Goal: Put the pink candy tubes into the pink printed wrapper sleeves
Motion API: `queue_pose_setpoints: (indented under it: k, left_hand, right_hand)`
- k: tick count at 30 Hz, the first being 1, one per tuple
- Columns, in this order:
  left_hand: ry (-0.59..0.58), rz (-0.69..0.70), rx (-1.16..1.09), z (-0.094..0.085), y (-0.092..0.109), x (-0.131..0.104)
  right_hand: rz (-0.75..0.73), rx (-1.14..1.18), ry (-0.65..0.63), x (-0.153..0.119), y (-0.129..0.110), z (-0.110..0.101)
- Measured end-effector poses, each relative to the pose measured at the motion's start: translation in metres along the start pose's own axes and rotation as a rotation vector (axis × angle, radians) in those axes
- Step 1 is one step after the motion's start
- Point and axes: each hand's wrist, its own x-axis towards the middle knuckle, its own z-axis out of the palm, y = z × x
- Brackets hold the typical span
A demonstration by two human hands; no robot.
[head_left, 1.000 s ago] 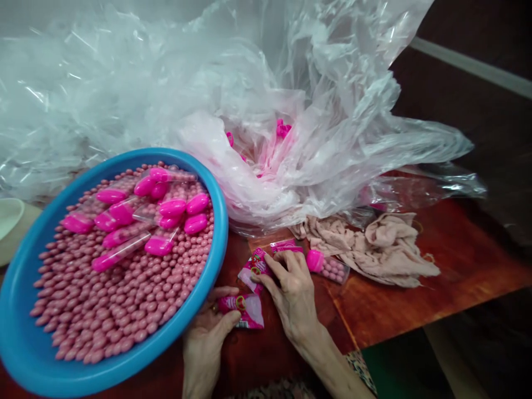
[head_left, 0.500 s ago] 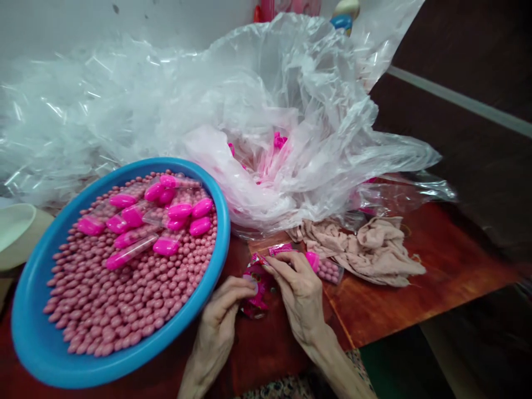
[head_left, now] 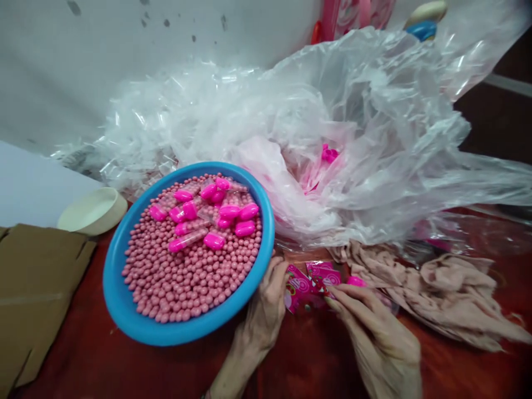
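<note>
A shiny pink printed packet (head_left: 298, 288) is between my hands, low over the red-brown table. My left hand (head_left: 266, 305) is closed on its left edge, beside the basin. My right hand (head_left: 372, 327) pinches its right side between thumb and fingers. A second pink packet (head_left: 323, 272) lies just behind the first, partly overlapped by it. Beyond my right fingers, a pink cap (head_left: 356, 281) shows; the clear, bead-filled container below it is mostly hidden by the hand. To the left, a blue basin (head_left: 266, 221) holds pink beads (head_left: 178, 288) and several pink-capped clear tubes (head_left: 189, 241).
Crumpled clear plastic bags (head_left: 374, 122) pile up behind, with pink pieces (head_left: 330, 153) inside one. A beige cloth (head_left: 449, 288) lies at right. A cream bowl (head_left: 93, 210) and cardboard (head_left: 37, 299) are at left. A pink container (head_left: 353, 16) stands at the wall.
The view has swung left, so everything sits further right. The packet, crumpled and dark before, is now spread flatter between my hands. My left hand is closer to the basin's rim.
</note>
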Motion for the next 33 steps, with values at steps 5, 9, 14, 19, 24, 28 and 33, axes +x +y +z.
queue_pose_setpoints:
  k: [5, 9, 14, 19, 24, 28, 33]
  left_hand:
    - [-0.041, -0.069, -0.3, -0.018, 0.029, 0.001]
    - [-0.075, -0.14, -0.489, -0.021, 0.052, -0.002]
    - [-0.012, -0.5, -0.787, -0.01, 0.062, -0.005]
    - [0.095, -0.581, -1.076, -0.001, 0.066, -0.006]
    - [0.201, -0.73, -1.255, 0.006, 0.072, -0.001]
    - [0.224, -0.851, -1.298, 0.012, 0.071, 0.001]
    - [0.2, -0.942, -1.346, 0.015, 0.069, 0.001]
  right_hand:
    - [0.0, -0.033, -0.009, -0.001, -0.013, -0.005]
    - [-0.07, 0.0, -0.137, -0.001, -0.021, -0.011]
    - [0.161, 0.029, -0.001, -0.006, -0.026, -0.009]
    - [0.601, 0.382, -0.082, -0.008, -0.034, -0.004]
    - [0.601, 0.373, -0.119, -0.01, -0.038, -0.002]
    - [0.556, 0.268, -0.163, -0.015, -0.035, 0.001]
    - [0.551, 0.256, -0.176, -0.017, -0.031, -0.001]
